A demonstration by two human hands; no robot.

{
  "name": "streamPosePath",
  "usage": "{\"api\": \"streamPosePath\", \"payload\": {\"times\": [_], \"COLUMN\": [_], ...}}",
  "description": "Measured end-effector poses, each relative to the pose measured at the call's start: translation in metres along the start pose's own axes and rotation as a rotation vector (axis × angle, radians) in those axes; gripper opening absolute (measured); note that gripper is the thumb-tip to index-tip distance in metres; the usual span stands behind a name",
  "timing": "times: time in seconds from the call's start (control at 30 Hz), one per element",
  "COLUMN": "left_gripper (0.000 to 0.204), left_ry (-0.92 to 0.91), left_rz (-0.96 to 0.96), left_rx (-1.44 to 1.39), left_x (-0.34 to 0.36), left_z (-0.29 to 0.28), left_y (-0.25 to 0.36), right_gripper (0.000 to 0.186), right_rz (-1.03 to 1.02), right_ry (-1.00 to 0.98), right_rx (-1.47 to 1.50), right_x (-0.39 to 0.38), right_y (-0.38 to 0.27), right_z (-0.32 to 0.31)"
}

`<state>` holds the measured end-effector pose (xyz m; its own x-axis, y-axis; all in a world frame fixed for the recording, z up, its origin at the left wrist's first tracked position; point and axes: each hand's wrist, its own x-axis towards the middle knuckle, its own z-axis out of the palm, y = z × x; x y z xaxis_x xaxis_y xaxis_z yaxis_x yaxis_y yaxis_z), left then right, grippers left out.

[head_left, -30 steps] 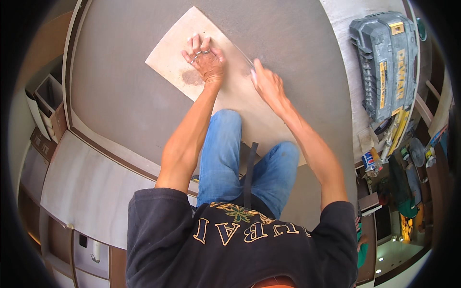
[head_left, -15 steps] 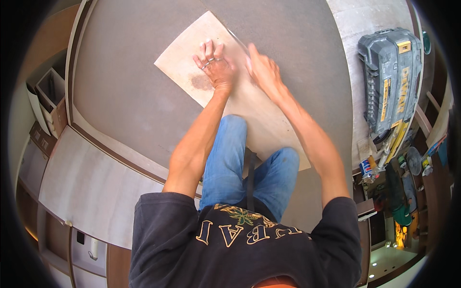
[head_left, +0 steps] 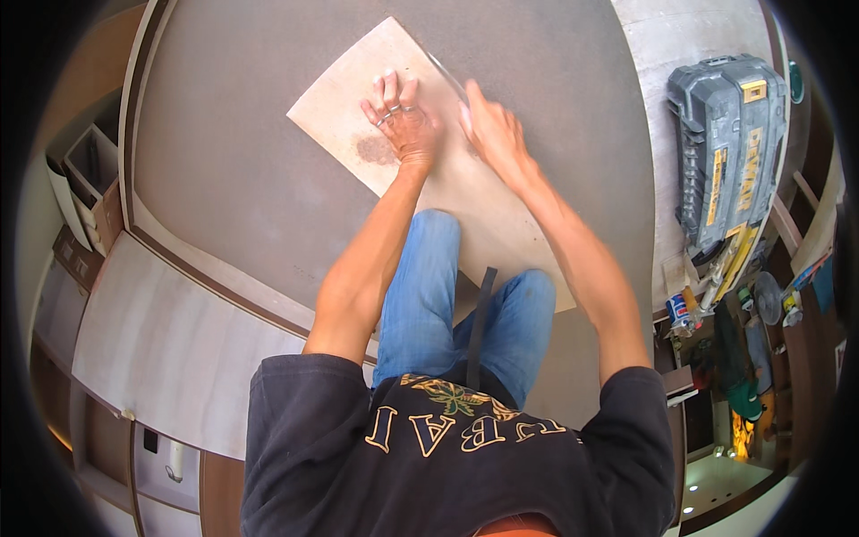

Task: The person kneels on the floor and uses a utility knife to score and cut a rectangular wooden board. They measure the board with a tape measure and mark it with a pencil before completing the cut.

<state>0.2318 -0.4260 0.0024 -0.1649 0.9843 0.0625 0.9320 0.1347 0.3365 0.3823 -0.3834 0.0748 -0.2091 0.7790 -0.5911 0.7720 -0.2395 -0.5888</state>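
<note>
A pale beige board lies slantwise under my hands, with a brown stain near its left edge. My left hand presses on it, fingers stretched and spread, rings on some of them. At the board's right edge, my right hand is closed around a long thin metal tool. The tool runs along that edge, pointing away from me; the grip hides its near end, so its exact kind is unclear. My knees, in blue jeans, are against the near part of the board.
Beneath the board spreads a large grey-brown panel with a raised rim on the left. A grey and yellow tool case stands on a pale surface at right. Past it are several loose tools and a small can. Pale cabinet panels lie at lower left.
Both hands stay almost in place; the right hand and the thin tool have shifted only slightly along the board's edge. A dark strap between my knees has swung to the right.
</note>
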Motion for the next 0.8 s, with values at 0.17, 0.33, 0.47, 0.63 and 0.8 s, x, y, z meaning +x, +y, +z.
{"api": "streamPosePath", "payload": {"times": [0.17,0.33,0.47,0.63,0.8], "left_gripper": [0.054,0.058,0.058,0.056,0.055], "left_ry": [0.034,0.016,0.018,0.037,0.012], "left_rz": [-0.035,0.0,0.03,-0.021,-0.009], "left_rx": [-0.014,-0.014,-0.008,0.015,-0.02], "left_x": [0.012,0.003,0.01,0.011,-0.002], "left_z": [0.003,0.006,0.006,0.005,0.001], "left_y": [0.004,0.005,0.003,0.001,0.002], "right_gripper": [0.021,0.023,0.022,0.023,0.02], "right_rz": [0.105,-0.13,-0.054,0.108,-0.081], "right_ry": [-0.063,0.08,0.036,-0.113,0.079], "right_rx": [0.027,0.067,0.038,-0.006,0.024], "right_x": [-0.057,0.047,0.03,-0.049,0.018], "right_y": [0.031,-0.022,-0.013,0.027,-0.017], "right_z": [-0.008,-0.025,-0.015,-0.016,-0.025]}}
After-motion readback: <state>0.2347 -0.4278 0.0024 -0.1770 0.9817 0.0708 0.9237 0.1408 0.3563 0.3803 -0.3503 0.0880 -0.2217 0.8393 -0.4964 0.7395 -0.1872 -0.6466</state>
